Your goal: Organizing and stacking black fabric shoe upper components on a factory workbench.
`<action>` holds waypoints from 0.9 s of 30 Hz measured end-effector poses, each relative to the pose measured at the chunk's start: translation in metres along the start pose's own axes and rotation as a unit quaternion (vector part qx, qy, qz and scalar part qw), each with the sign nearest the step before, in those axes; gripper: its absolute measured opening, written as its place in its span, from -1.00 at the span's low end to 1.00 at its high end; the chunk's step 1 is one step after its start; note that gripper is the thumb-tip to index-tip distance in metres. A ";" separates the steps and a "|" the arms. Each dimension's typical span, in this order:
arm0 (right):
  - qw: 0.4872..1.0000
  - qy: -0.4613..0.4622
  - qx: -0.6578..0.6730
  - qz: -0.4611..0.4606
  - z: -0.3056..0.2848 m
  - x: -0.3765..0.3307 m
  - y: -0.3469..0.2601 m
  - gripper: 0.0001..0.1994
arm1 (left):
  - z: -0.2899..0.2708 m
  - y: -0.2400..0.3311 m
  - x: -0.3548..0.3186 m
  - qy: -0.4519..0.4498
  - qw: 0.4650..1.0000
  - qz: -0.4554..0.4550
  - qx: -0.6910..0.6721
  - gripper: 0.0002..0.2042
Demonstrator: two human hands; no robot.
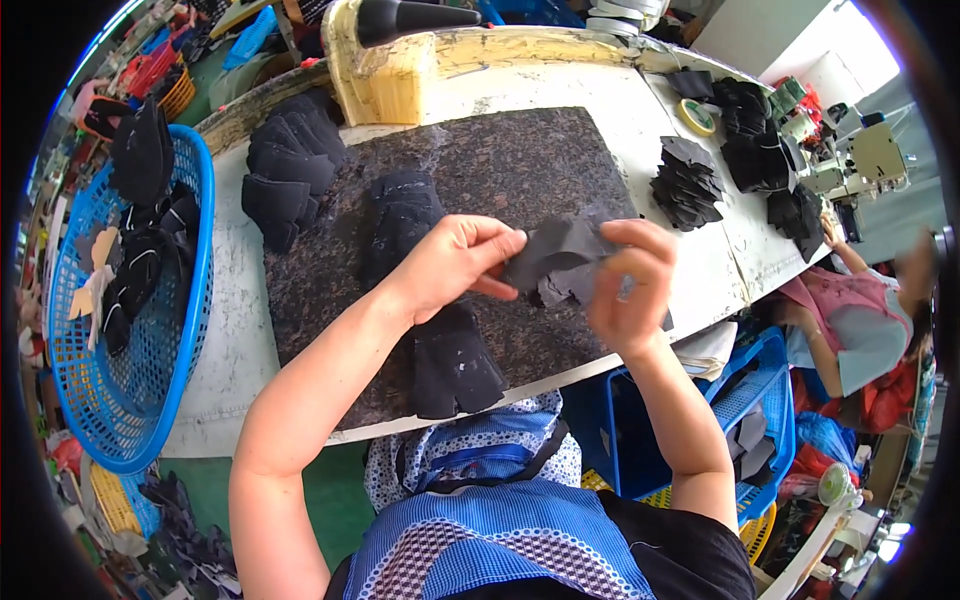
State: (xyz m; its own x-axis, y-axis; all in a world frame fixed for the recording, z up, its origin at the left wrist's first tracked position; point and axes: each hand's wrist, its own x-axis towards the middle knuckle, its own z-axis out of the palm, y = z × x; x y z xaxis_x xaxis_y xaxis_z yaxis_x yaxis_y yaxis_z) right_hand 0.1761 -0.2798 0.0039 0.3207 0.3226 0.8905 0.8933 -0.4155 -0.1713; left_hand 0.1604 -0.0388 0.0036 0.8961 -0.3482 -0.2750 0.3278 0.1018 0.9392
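Observation:
A dark grey, curved piece of fabric-like sheet [556, 248] is held up over the speckled board, its near side blurred. My left hand [450, 262] pinches its left end between thumb and fingers. My right hand [637, 285] is at the piece's right end with fingers curled; motion smears the fingertips, so I cannot tell whether they grip it. Below the piece lie small dark scraps [567, 286]. Beside and under my left wrist, black cut pieces lie in an overlapping row [402, 215], and more black pieces [455, 365] reach the board's near edge.
The speckled board [540, 150] lies on a white table [690, 270]. Black piles [290, 165] [687, 183] flank it. A blue basket [200, 260] stands left, a blue crate [640, 430] near right. A yellowed block with a black horn-shaped tool [400, 22] stands behind. Another person [850, 320] sits right.

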 end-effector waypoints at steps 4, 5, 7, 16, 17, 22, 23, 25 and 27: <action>0.959 0.105 0.110 0.238 -0.010 0.024 -0.021 -0.91 | -0.004 -0.016 -0.002 0.149 0.837 0.180 0.495 -0.75; 0.946 0.061 0.116 0.296 -0.015 0.026 -0.019 -0.92 | -0.003 -0.022 -0.005 0.229 0.687 0.334 0.603 -0.68; 0.946 0.002 0.121 0.302 -0.031 0.017 -0.017 -0.92 | 0.003 -0.006 -0.020 0.244 0.756 0.344 0.500 -0.65; 0.638 -0.451 0.420 0.461 -0.046 -0.018 -0.121 -0.79 | 0.048 -0.034 -0.195 0.089 0.979 0.049 0.174 -0.86; 0.555 -0.474 0.450 0.515 -0.048 -0.027 -0.124 -0.81 | 0.046 -0.045 -0.207 0.075 0.983 -0.005 0.168 -0.85; 0.514 -0.404 0.431 0.622 -0.026 0.014 -0.117 -0.70 | 0.029 -0.035 -0.194 0.153 0.983 0.017 0.098 -0.74; 0.600 -0.415 0.376 0.571 -0.016 0.017 -0.114 -0.71 | 0.022 -0.031 -0.182 0.165 0.981 0.008 0.106 -0.75; 0.696 -0.433 0.284 0.497 -0.005 0.011 -0.108 -0.74 | 0.014 -0.029 -0.167 0.172 0.979 0.003 0.114 -0.75; 0.711 -0.446 0.266 0.474 -0.004 0.001 -0.104 -0.72 | 0.009 -0.038 -0.158 0.160 0.976 -0.036 0.141 -0.75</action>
State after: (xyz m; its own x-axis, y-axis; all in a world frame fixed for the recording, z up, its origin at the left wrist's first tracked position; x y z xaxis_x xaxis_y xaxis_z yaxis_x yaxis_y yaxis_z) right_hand 0.0821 -0.2392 0.0243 0.7182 0.6215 -0.3131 0.0585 -0.5023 -0.8627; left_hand 0.0031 0.0039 0.0133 0.9362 -0.0308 -0.3501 0.3386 -0.1881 0.9219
